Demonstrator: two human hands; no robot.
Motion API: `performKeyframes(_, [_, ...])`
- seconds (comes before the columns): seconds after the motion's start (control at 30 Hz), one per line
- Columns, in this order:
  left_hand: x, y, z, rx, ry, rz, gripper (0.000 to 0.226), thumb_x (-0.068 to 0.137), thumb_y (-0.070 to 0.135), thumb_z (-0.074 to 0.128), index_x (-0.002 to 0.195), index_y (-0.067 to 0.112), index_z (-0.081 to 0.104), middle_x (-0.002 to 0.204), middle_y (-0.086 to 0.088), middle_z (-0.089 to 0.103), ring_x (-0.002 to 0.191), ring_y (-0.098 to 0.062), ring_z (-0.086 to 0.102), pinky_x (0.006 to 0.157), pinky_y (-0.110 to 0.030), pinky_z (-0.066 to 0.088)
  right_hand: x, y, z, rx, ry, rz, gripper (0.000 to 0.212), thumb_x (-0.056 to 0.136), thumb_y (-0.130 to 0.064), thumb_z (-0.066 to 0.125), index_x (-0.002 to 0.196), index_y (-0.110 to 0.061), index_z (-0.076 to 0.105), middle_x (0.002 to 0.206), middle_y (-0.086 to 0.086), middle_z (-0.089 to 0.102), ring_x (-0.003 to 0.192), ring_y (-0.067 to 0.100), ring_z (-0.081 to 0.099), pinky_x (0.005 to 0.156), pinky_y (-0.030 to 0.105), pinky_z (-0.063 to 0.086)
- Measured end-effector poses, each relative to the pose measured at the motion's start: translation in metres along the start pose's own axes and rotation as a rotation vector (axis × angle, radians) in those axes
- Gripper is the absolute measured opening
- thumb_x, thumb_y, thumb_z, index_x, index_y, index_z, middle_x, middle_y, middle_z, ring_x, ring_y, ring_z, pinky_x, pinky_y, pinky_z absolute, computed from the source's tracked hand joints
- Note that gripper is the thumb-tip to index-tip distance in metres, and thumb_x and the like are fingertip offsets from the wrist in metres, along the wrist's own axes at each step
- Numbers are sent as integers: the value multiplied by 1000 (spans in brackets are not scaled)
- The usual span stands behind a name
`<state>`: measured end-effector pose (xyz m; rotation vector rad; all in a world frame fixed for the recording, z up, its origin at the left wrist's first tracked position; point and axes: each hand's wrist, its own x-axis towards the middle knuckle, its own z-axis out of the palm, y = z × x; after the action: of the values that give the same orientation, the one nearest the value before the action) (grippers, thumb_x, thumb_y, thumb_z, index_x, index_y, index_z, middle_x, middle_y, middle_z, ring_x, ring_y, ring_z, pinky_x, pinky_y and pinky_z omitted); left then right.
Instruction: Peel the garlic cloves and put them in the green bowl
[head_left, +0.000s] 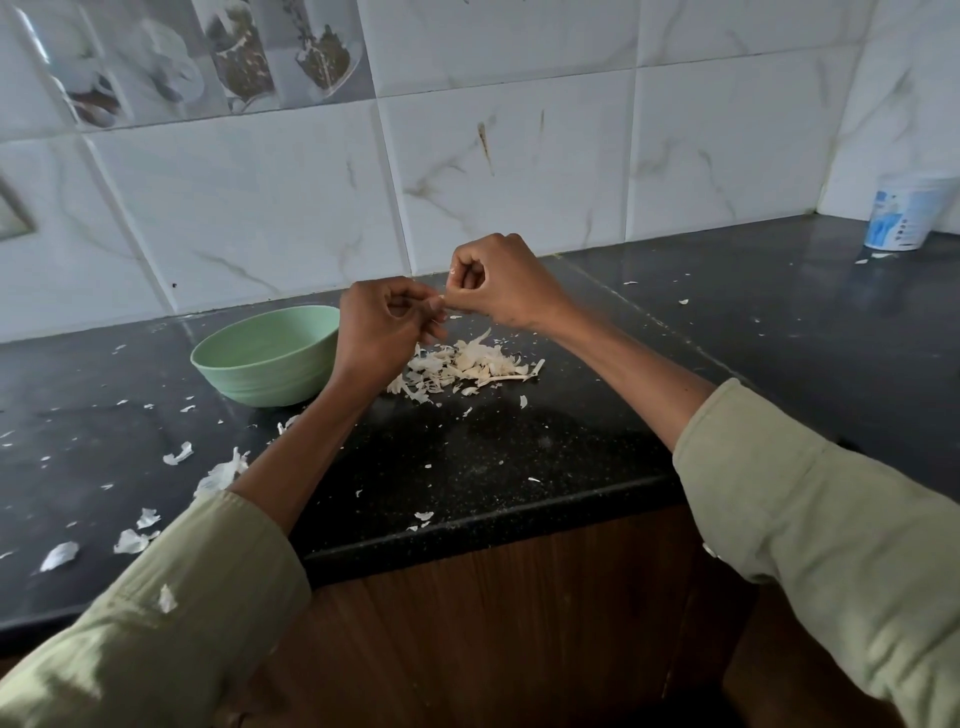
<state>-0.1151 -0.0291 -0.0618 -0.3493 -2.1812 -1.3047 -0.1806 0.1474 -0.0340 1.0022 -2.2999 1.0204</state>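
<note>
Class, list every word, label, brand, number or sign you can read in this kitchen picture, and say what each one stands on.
No text can be read here.
White tub at the far right of the counter: a blue printed label, too blurred and small to read.
Picture tiles on the wall: jars and cups shown, no lettering to be made out.
Green bowl: plain, no marking visible.
</note>
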Motion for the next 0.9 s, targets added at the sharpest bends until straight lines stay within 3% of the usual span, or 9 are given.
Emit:
performKeyframes(0.13, [3, -3, 2, -27, 0, -22, 4, 98, 11, 75, 98, 7, 76, 80, -8, 79, 71, -26, 78, 67, -35, 65, 2, 5, -7, 107, -71, 121, 11, 89, -15, 75, 85, -5, 75, 71, 2, 76, 69, 20, 75, 65, 29, 60])
performKeyframes(0.23, [4, -4, 2, -25, -4, -14, 3, 98, 9, 73, 99, 9, 76, 81, -7, 79, 71, -26, 78, 65, -33, 64, 2, 7, -12, 147, -129, 130, 15, 96, -16, 71, 95, -1, 75, 76, 3, 76, 71, 15, 75, 64, 22, 58])
performKeyframes(0.43, [3, -4, 2, 35, 7, 2, 4, 98, 12, 73, 101, 10, 76, 81, -4, 78, 68, -19, 77, 62, -26, 61, 4, 13, -18, 98, -160, 124, 16, 101, -18, 66, 98, -5, 75, 78, 3, 76, 70, 13, 74, 66, 24, 59])
performKeyframes(0.57, [3, -2, 2, 44, 43, -1, 5, 99, 15, 74, 102, 13, 76, 81, -3, 78, 66, -18, 76, 58, -23, 57, 1, 16, -26, -22, -296, 96, 23, 88, -29, 82, 88, -7, 76, 73, 0, 75, 63, 4, 69, 62, 15, 51])
performKeyframes(0.63, [2, -1, 2, 42, 56, -3, 6, 99, 19, 74, 102, 14, 76, 82, -4, 77, 65, -18, 76, 56, -22, 56, 0, 16, -28, -58, -339, 97, 29, 77, -30, 91, 84, -7, 73, 75, -2, 75, 62, 1, 65, 62, 18, 49])
performKeyframes(0.77, [2, -2, 2, 89, 60, 5, 10, 98, 27, 75, 95, 17, 76, 77, -1, 76, 62, -16, 74, 57, -23, 56, 1, 14, -29, 49, -315, 71, 43, 70, -32, 96, 92, -10, 65, 83, -2, 68, 69, 5, 58, 65, 21, 47])
performKeyframes(0.9, [3, -3, 3, 126, 52, -8, 11, 98, 25, 75, 88, 18, 76, 70, -1, 75, 63, -17, 74, 61, -28, 59, 2, 11, -21, 87, -223, 13, 28, 84, -26, 86, 102, -10, 71, 92, -2, 75, 76, 3, 67, 70, 20, 52])
